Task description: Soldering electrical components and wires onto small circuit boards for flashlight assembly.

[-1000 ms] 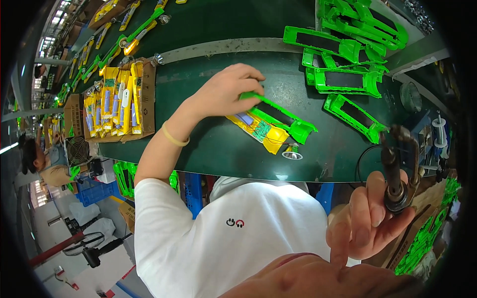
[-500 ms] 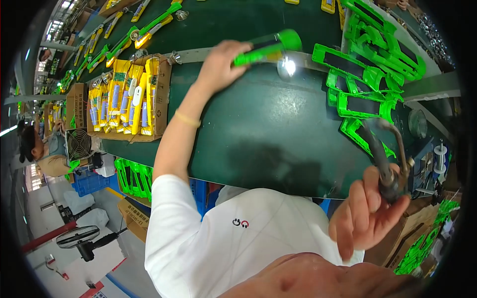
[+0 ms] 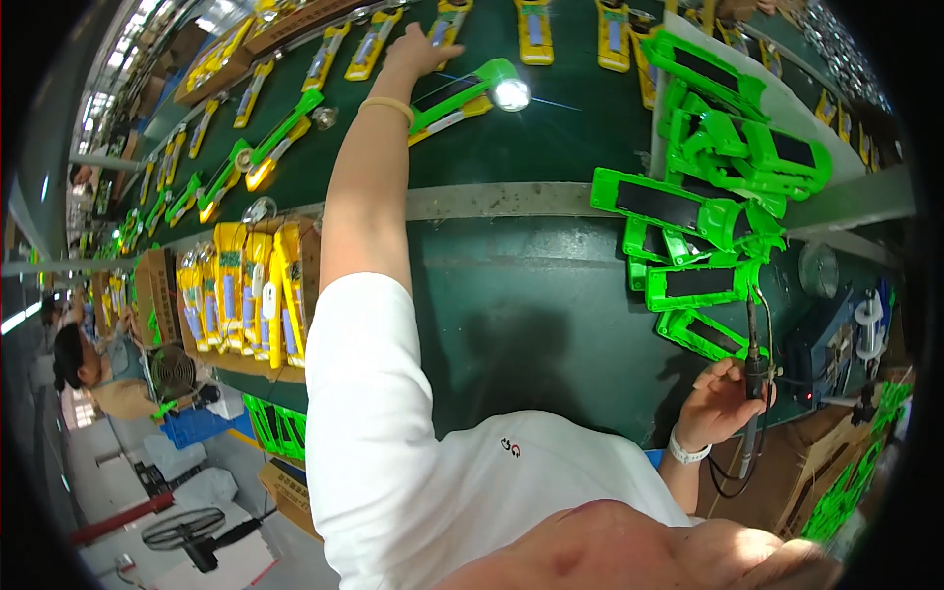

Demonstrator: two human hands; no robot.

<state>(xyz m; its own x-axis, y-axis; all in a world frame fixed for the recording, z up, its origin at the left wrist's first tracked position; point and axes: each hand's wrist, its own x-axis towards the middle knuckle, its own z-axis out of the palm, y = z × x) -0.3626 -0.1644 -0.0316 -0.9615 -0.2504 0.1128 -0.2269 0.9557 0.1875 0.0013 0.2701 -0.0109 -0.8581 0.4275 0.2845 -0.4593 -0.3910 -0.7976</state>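
Observation:
My left hand (image 3: pixel 418 54) is stretched to the far side of the bench, its fingers spread beside a yellow lamp casing (image 3: pixel 450 28); whether they touch it I cannot tell. Just nearer lies a green-and-yellow lamp (image 3: pixel 454 98) with a dark panel, its round head (image 3: pixel 510 94) lit white. On the right, my right hand (image 3: pixel 720 401) is closed around a soldering iron (image 3: pixel 755 372) with a thin curved metal tube alongside and a dark cable looping below. The iron's tip points up, close to the stacked green lamp frames (image 3: pixel 698 283).
A carton (image 3: pixel 313 258) of yellow casings with purple cells stands at left. More yellow casings (image 3: pixel 534 34) line the far side. A metal rail (image 3: pixel 492 201) crosses the bench. To the right are a blue soldering station (image 3: pixel 821 339) and a wire spool (image 3: pixel 869 313). A person (image 3: pixel 93 359) sits far left.
My left hand has let go of the lit lamp, which now lies beyond the rail, and has reached farther away. My right hand has lowered with the soldering iron, turning it more upright.

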